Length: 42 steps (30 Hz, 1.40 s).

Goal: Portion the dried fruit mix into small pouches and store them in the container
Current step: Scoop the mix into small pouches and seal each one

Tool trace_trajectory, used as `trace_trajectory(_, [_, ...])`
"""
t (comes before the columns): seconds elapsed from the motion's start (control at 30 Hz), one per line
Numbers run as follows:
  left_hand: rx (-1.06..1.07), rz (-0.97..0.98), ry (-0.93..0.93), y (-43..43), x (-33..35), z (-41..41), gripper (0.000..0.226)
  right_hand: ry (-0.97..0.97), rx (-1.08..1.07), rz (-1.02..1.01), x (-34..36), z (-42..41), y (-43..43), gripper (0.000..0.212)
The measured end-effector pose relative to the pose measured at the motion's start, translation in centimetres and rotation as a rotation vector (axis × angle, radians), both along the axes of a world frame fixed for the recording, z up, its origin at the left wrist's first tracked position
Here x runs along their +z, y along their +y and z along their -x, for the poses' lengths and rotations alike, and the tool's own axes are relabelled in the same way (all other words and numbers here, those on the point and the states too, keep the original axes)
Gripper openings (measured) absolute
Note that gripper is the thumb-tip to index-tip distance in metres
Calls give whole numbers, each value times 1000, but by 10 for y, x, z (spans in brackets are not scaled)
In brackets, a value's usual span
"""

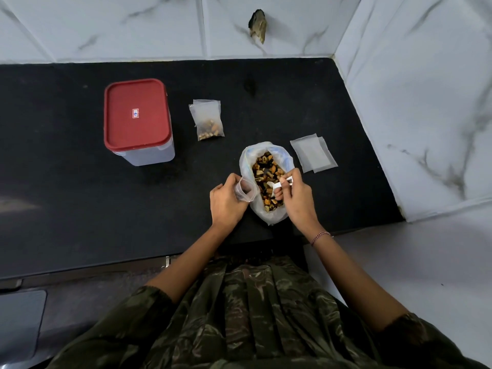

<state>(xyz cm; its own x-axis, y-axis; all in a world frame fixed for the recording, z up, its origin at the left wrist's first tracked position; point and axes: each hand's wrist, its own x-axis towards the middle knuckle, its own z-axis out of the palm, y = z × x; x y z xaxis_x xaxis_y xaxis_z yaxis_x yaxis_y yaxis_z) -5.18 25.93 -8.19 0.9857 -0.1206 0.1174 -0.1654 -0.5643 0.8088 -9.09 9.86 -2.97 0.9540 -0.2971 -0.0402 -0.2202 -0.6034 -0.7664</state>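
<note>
Black surface [80,209] held one filled pouch [207,121]; left hand [226,201] gripped open pouch [246,189], right hand [298,195] pinched spoon [279,184]; container [138,121] lidded.

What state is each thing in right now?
container: lid on, shut.
filled pouch: lying flat, part full.
spare pouches: empty, flat.
fruit bag: open, mix inside.
held pouch: mouth open, empty, gripped by left hand.
spoon: in the mix, pinched by right hand.

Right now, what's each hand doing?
Left hand: holding an open small pouch.
Right hand: pinching a white spoon over the fruit mix bag.
</note>
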Motion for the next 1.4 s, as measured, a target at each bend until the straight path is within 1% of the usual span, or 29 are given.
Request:
trace_trajectory(0.17, [-7, -20, 8, -1, -2, -1, 24, 14, -126, -147, -6, 0, 7, 9])
trace_trajectory(0.33, [-3, -26, 15, 0, -2, 0, 24, 57, -245, -395, -5, -2, 13, 11])
trace_trajectory(0.43, [-9, -24, 6, 2, 0, 1, 24, 51, -318, -546, -2, -1, 12, 11])
trace_trajectory(0.6, [6, -5, 14, 5, 2, 2, 27, 12, -368, -603, 2, -3, 12, 10])
trace_trajectory(0.8, [39, 16, -21, 10, 14, 2, 30, -47, -464, -777, 7, -2, 9, 5])
trace_trajectory(1.0, [65, 69, 13, 13, 26, -1, 40, -110, -488, -986, 14, -1, 12, 11])
trace_trajectory(1.13, [76, 59, 44, 14, 31, -5, 41, -130, -475, -1081, 28, -3, 20, 8])
trace_trajectory(1.2, [82, 36, 43, 13, 32, -6, 41, -145, -442, -1107, 37, -5, 26, 8])
trace_trajectory(1.27, [84, 15, 29, 13, 34, -7, 40, -155, -391, -1089, 44, -8, 33, 11])
trace_trajectory(1.33, [85, 5, 21, 13, 36, -8, 39, -162, -319, -1011, 48, -9, 40, 11])
trace_trajectory(1.4, [81, 11, 27, 13, 37, -9, 38, -161, -247, -885, 48, -10, 46, 9])
